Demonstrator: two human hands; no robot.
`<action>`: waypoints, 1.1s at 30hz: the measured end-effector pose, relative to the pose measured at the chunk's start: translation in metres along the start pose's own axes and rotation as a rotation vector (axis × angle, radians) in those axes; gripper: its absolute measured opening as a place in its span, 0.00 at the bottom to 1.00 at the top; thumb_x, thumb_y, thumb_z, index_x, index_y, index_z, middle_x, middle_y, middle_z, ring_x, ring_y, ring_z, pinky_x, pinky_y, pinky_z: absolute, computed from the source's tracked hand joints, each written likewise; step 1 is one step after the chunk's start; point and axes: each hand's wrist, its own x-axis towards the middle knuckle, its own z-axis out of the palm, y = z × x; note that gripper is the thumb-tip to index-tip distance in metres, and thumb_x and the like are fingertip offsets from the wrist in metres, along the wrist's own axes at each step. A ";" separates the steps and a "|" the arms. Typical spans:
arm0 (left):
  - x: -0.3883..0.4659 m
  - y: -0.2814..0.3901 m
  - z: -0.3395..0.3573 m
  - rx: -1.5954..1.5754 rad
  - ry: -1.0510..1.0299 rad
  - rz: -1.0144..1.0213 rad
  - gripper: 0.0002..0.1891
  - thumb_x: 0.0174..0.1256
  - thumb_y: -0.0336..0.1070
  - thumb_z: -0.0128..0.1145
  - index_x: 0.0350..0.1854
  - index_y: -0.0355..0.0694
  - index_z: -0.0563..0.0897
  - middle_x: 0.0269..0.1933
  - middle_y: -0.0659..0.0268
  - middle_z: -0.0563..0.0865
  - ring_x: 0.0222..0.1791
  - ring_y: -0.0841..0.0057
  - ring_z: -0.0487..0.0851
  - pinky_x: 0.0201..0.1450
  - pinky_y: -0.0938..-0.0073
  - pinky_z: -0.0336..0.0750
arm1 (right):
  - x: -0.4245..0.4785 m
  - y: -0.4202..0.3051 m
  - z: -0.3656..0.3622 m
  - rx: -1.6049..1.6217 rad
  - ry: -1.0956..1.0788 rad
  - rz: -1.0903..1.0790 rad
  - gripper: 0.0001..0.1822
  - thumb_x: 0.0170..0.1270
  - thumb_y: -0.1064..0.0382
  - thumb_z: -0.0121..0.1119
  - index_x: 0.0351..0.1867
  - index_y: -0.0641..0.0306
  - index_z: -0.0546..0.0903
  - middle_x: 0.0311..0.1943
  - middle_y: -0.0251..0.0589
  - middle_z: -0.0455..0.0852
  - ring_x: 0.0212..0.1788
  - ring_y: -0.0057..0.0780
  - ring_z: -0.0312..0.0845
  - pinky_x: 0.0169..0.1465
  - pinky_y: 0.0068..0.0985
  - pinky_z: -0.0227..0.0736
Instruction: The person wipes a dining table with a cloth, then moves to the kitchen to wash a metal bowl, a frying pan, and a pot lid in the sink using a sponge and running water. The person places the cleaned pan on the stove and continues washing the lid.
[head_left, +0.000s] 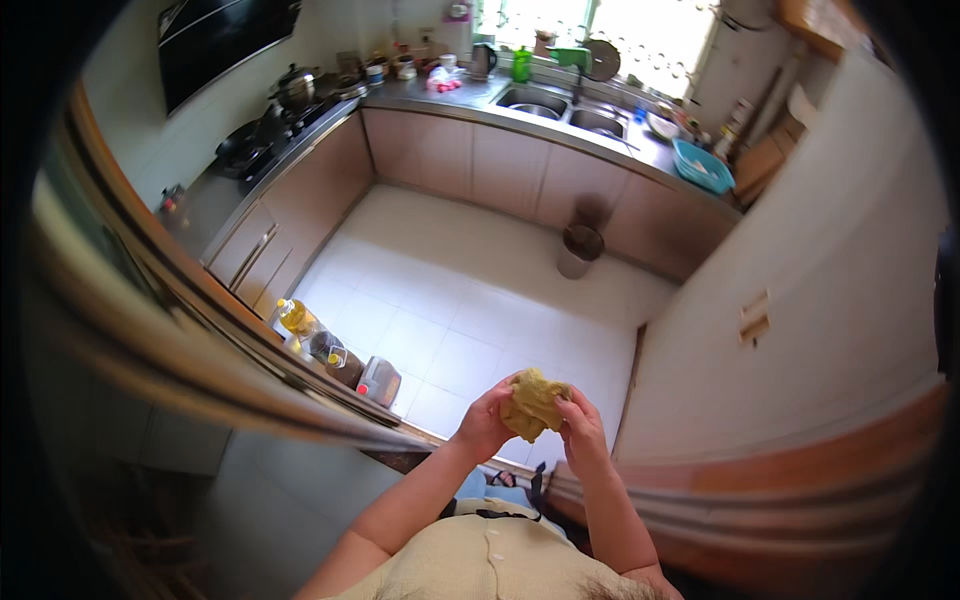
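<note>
A crumpled yellow-green cloth (534, 403) is held up in front of my waist, above the kitchen doorway. My left hand (484, 421) grips its left edge, and my right hand (583, 424) pinches the right edge with thumb and fingers. Folds hang down between the two hands. The fingertips behind the cloth are hidden.
Several oil bottles and jugs (343, 367) stand on the floor by the left door frame. A waste bin (576, 259) is before the far cabinets. Beyond are a double sink (534, 103), a wok (244, 146) and a blue basket (702, 169). A white wall (817, 285) bounds the right.
</note>
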 end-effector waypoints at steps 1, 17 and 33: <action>0.022 0.007 -0.005 -0.062 0.022 0.022 0.23 0.72 0.47 0.42 0.64 0.40 0.71 0.58 0.61 0.80 0.57 0.66 0.79 0.60 0.61 0.74 | 0.025 -0.009 0.002 -0.010 -0.012 0.022 0.16 0.71 0.63 0.51 0.57 0.66 0.76 0.48 0.35 0.82 0.52 0.22 0.77 0.56 0.23 0.72; 0.456 0.278 -0.091 -0.117 0.232 0.162 0.21 0.76 0.47 0.40 0.62 0.40 0.74 0.59 0.63 0.81 0.60 0.69 0.78 0.67 0.60 0.68 | 0.546 -0.140 -0.005 -0.375 -0.222 -0.165 0.15 0.76 0.64 0.50 0.58 0.68 0.77 0.46 0.31 0.82 0.49 0.17 0.75 0.54 0.19 0.72; 0.813 0.502 -0.097 -0.090 0.129 0.057 0.25 0.76 0.50 0.44 0.70 0.46 0.68 0.65 0.66 0.76 0.63 0.70 0.76 0.64 0.62 0.72 | 0.993 -0.242 -0.079 -0.166 -0.409 0.245 0.20 0.71 0.58 0.58 0.61 0.63 0.76 0.50 0.31 0.81 0.55 0.18 0.73 0.59 0.20 0.68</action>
